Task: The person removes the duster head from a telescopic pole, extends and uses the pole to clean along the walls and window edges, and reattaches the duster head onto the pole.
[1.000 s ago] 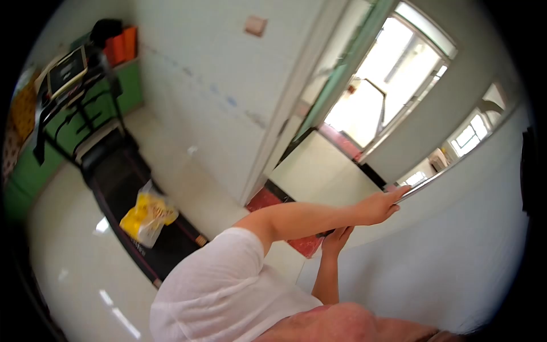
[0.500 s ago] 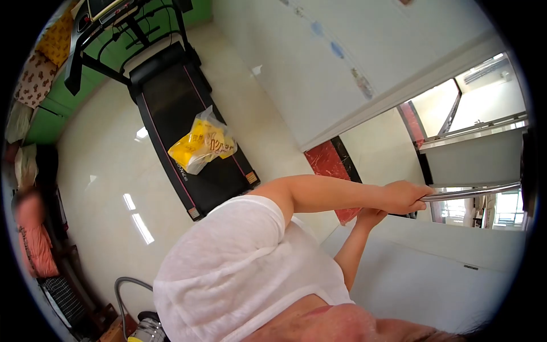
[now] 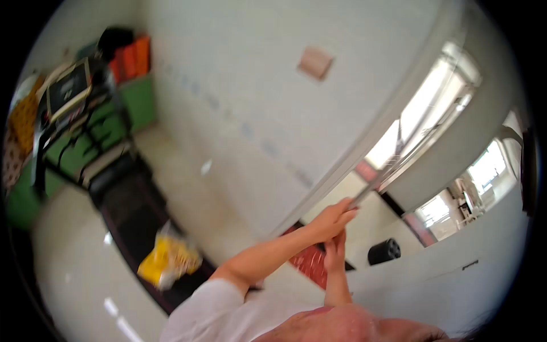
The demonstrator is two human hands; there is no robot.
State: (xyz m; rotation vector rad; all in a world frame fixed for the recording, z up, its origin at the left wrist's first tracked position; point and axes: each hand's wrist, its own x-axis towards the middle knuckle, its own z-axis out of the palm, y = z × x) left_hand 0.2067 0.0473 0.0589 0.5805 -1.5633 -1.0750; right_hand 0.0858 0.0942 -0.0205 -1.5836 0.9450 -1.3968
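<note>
A long thin metal pole [image 3: 376, 181] runs from my hands up to the right, across the doorway. My left hand [image 3: 335, 219], on the arm with the white sleeve, is closed around the pole's near end. Just below it, my right hand [image 3: 335, 251] is raised close against the left one; its fingers are partly hidden and blurred, and its grip cannot be made out. The pole's far end is blurred in front of the bright opening.
A black treadmill [image 3: 134, 216] stands at the left with a yellow and clear plastic bag [image 3: 169, 261] on its belt. Green cabinets [image 3: 138, 101] line the far left. A white wall [image 3: 239, 74] borders the doorway, where a black cylinder [image 3: 384, 251] shows near a red floor strip [image 3: 310, 265].
The view has swung back from the treadmill side. Both hands and the pole have moved left and lower, and the pole now slants up to the right. The black cylinder has come into view.
</note>
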